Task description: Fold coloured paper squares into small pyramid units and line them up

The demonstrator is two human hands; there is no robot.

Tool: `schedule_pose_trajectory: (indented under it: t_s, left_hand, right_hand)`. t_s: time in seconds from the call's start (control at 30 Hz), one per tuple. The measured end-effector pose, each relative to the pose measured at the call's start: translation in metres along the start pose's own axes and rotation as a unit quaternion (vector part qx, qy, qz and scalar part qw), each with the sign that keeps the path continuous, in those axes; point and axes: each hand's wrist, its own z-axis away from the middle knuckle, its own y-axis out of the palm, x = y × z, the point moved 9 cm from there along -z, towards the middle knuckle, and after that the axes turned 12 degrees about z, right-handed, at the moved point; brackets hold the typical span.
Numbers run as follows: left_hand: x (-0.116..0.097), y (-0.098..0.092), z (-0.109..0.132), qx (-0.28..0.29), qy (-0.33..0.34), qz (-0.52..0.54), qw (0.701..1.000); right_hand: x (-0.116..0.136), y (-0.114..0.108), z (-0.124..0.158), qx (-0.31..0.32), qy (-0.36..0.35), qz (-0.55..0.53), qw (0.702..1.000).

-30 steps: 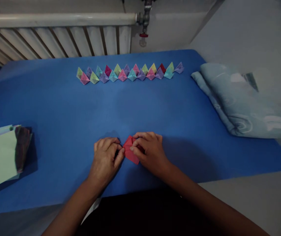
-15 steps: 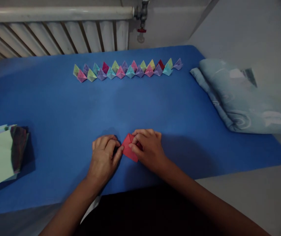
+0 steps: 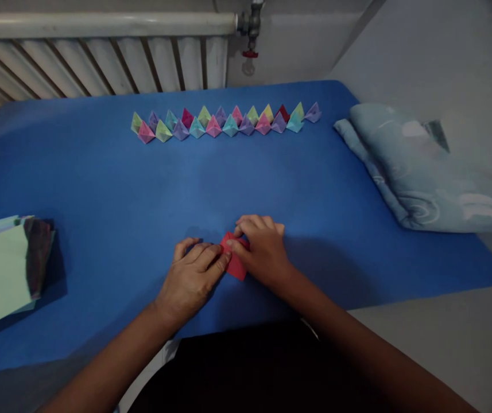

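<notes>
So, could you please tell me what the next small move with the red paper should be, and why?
I would probably press the red paper down along its left edge with the left hand, since that hand touches that side while the right hand holds the upper right part, which should help steady it.

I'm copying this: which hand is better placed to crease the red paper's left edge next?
Probably the left hand: it touches the red paper at that edge, while the right hand covers the opposite side.
</notes>
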Motion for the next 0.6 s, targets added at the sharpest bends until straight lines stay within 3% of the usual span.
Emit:
schedule_pose_trajectory:
  t_s: [0.2,0.3,0.43,0.6]
  left_hand:
    - [0.014,0.005,-0.008,0.06,-0.047,0.047,0.996]
    - [0.026,0.013,-0.026,0.133,-0.064,0.092,0.985]
    - [0.033,0.025,-0.054,0.228,-0.053,0.114,0.965]
    - [0.049,0.036,-0.069,0.329,-0.158,0.098,0.926]
  right_hand:
    - [-0.006,0.0,-0.018,-0.035,0.015,-0.008,0.999]
    - [-0.02,-0.004,-0.022,-0.056,0.034,-0.087,0.994]
    - [-0.044,-0.017,-0.011,-0.12,0.058,-0.23,0.964]
    - [-0.059,-0.024,0.005,-0.142,0.079,-0.288,0.944]
